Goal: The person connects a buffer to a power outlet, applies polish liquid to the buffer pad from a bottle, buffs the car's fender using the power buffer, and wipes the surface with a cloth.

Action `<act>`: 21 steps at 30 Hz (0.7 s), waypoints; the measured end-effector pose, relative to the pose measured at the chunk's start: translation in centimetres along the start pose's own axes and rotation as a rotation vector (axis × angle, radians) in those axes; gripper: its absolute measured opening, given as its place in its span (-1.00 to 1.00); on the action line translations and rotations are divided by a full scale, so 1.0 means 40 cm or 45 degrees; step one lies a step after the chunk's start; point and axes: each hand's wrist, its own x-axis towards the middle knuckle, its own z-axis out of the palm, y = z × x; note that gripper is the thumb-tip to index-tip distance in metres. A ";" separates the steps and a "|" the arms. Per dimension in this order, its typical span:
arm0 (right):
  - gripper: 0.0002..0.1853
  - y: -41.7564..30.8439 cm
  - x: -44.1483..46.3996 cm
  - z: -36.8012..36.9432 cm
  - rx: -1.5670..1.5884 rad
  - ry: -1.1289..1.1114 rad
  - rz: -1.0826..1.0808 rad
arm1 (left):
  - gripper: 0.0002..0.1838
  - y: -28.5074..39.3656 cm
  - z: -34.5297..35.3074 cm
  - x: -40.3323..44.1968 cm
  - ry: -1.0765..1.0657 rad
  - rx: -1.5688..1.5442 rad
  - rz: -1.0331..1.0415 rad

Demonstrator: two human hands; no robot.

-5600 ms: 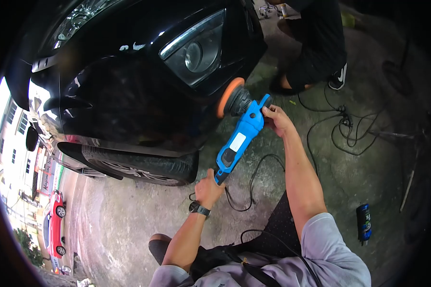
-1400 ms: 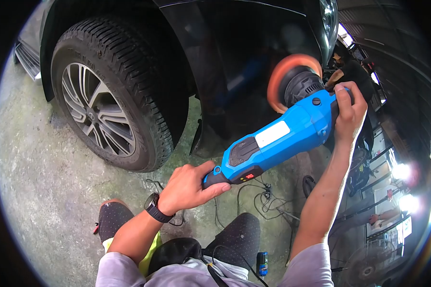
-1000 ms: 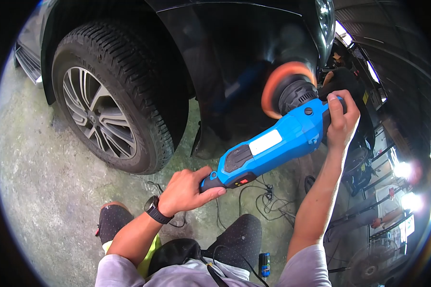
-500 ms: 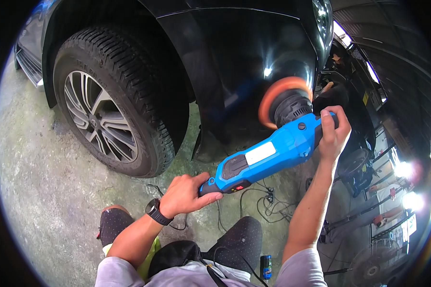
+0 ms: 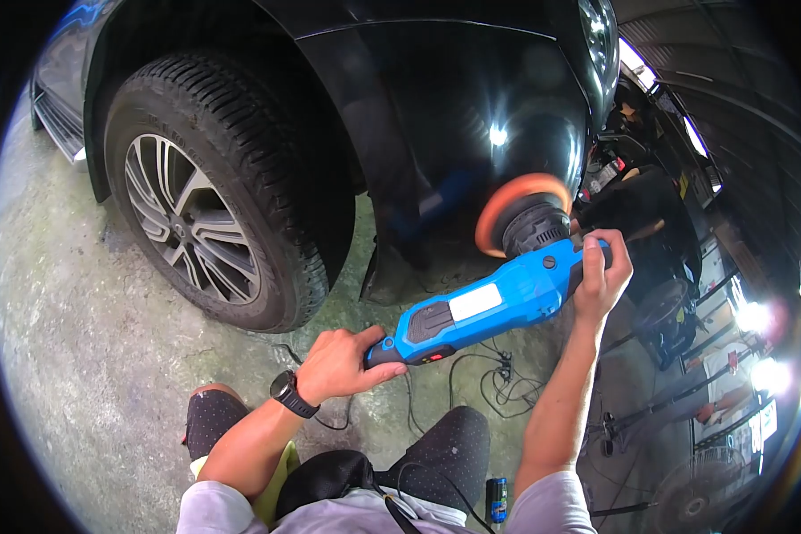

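A blue car polisher (image 5: 498, 298) stretches between my hands, with its orange foam pad (image 5: 523, 191) against the glossy black bumper (image 5: 454, 116). My left hand (image 5: 340, 360) is closed around the rear handle, by the red switch. At the head end, my right hand (image 5: 603, 274) wraps round the dark front grip. The pad's face is hidden against the paintwork. A power cord (image 5: 411, 405) hangs below the tool's rear end.
Left of the polisher is the car's front wheel (image 5: 187, 227). Tangled cables (image 5: 507, 383) lie on the concrete floor (image 5: 62, 294). A blue can (image 5: 497, 500) stands near my leg. Bright work lights (image 5: 768, 376) and a fan (image 5: 694, 503) are at the right.
The polisher's head and pad have moved down along the bumper and slightly left, my right hand with them. My left hand has barely shifted on the rear handle.
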 end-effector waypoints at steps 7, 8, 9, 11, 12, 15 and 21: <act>-0.74 0.053 -0.108 0.015 0.057 0.037 0.059 | -0.35 -0.031 0.018 -0.023 -0.033 0.113 -0.053; -0.74 0.060 -0.127 0.020 0.070 0.066 0.090 | -0.34 -0.036 0.021 -0.026 -0.060 0.132 -0.065; -0.74 0.066 -0.140 0.024 0.087 0.070 0.113 | -0.34 -0.042 0.024 -0.029 -0.084 0.149 -0.077; -0.74 0.050 -0.129 0.024 0.074 0.069 0.096 | -0.33 -0.050 0.036 -0.027 -0.068 0.120 -0.066; -0.74 0.044 -0.123 0.024 0.052 0.078 0.088 | -0.33 -0.050 0.043 -0.024 -0.066 0.093 -0.047; -0.69 0.048 -0.028 -0.004 -0.039 -0.002 -0.065 | -0.34 -0.009 0.031 0.002 -0.049 0.034 -0.017; -0.66 -0.078 0.244 -0.021 -0.010 -0.109 -0.111 | -0.36 0.118 -0.019 0.051 0.072 -0.201 0.049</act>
